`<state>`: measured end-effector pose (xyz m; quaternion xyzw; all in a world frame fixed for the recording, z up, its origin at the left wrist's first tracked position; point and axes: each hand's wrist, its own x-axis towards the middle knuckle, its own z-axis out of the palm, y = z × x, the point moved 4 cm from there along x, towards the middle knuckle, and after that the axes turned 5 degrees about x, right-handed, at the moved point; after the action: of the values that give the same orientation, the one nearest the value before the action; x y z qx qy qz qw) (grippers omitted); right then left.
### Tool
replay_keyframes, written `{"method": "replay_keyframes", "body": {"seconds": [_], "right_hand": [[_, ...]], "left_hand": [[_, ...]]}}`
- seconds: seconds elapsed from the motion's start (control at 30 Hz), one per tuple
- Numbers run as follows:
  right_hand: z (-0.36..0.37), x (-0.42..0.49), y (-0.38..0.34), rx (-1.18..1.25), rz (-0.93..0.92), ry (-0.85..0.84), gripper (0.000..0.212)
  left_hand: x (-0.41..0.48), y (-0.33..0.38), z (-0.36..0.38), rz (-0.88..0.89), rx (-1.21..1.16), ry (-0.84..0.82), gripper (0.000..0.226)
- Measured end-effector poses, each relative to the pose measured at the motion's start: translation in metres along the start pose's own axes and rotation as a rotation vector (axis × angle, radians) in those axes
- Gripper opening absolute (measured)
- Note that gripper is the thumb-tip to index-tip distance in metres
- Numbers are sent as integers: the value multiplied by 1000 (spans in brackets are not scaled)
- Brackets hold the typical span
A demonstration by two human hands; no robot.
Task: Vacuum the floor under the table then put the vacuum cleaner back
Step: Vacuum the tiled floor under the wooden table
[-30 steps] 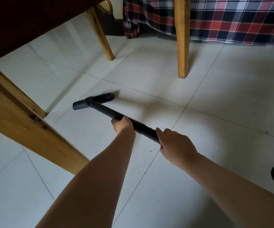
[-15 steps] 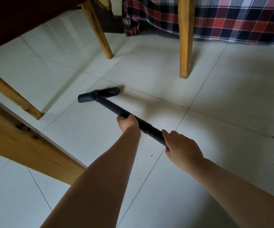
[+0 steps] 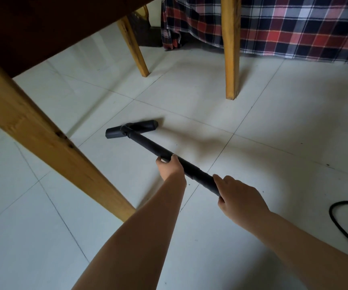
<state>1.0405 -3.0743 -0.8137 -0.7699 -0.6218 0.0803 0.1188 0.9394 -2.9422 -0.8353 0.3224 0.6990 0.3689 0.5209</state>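
Note:
A black vacuum wand (image 3: 148, 144) slants across the white tiled floor (image 3: 273, 143), and its flat black floor head (image 3: 132, 128) lies on the tiles under the wooden table (image 3: 43, 28). My left hand (image 3: 170, 167) grips the wand at mid-length. My right hand (image 3: 239, 197) grips its near end, which the hand hides. The vacuum's body is out of view.
A thick wooden table leg (image 3: 43, 139) slants close on the left. Two more legs (image 3: 230, 49) (image 3: 133, 45) stand further back. A red and navy plaid cloth (image 3: 294, 26) hangs to the floor behind them. A black cable (image 3: 340, 225) loops at the right edge. Dark specks dot the tiles.
The floor head has slid a little further under the table and to the right, both hands following the wand. The view has shifted, so the near table leg looks larger.

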Motion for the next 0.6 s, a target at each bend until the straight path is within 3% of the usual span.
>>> {"method": "replay_keyframes", "body": {"seconds": [0.17,0.6], "right_hand": [[-5,-19,7,6,-2,-57,42],[-9,-45,20,217,35,-210,63]], "left_hand": [[-21,-8,-4,-7,4,-7,52],[-28,-6,10,32,45,-55,45]]}}
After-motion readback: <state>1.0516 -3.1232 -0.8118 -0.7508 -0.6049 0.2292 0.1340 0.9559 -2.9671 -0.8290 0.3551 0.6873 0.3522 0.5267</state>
